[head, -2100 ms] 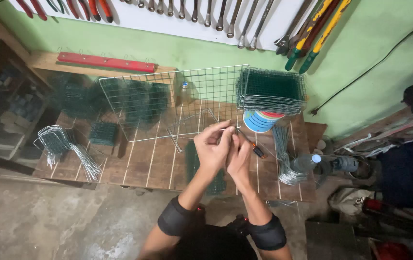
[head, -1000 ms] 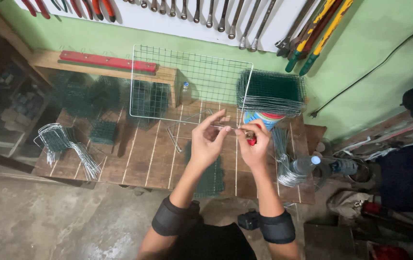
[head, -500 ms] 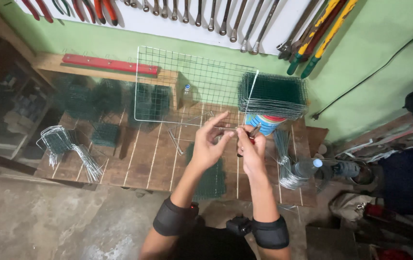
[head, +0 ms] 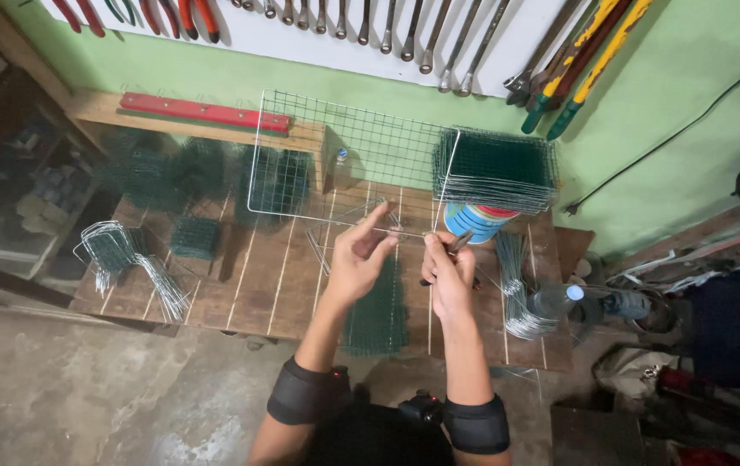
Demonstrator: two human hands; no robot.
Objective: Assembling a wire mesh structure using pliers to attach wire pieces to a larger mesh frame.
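Silver wire mesh panel worked at its lower edge above the wooden slatted counter.
The edge is pinched in the left hand; pliers are clenched in the right hand. Green mesh panels are stacked on a round container.

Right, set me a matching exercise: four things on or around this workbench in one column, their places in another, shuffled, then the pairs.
Things:
1. red bar
2. stack of green mesh panels
3. loose bent wires
4. clear plastic bottle

Places:
A. lying at the bench's right edge
B. at the bench's left end
C. on the wooden shelf along the green wall
D. on top of the striped round container, back right

Pairs: 1-C, 2-D, 3-B, 4-A
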